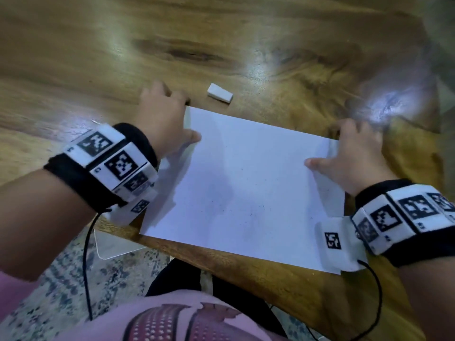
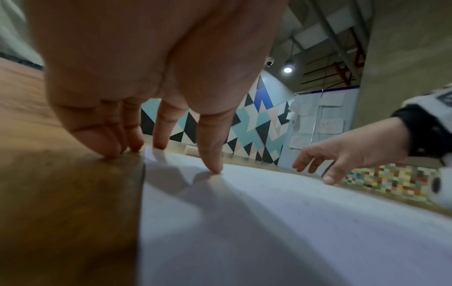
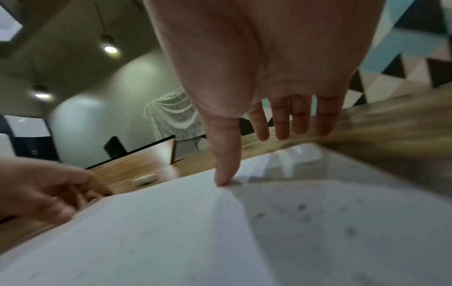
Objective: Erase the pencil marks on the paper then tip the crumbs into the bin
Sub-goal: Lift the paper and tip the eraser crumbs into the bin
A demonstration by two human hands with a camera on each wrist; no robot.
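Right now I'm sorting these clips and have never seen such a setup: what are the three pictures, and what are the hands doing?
No machine here: a person wears a camera on the head and one on each wrist, strapped on with patterned bands. The head view looks down on a wooden table. On it lies a white sheet of paper dotted with small dark crumbs, and beyond it a white eraser, untouched. The left hand and right hand hold the paper's side edges, thumbs on top. The other two pictures look along each hand at its fingers. No bin shows.
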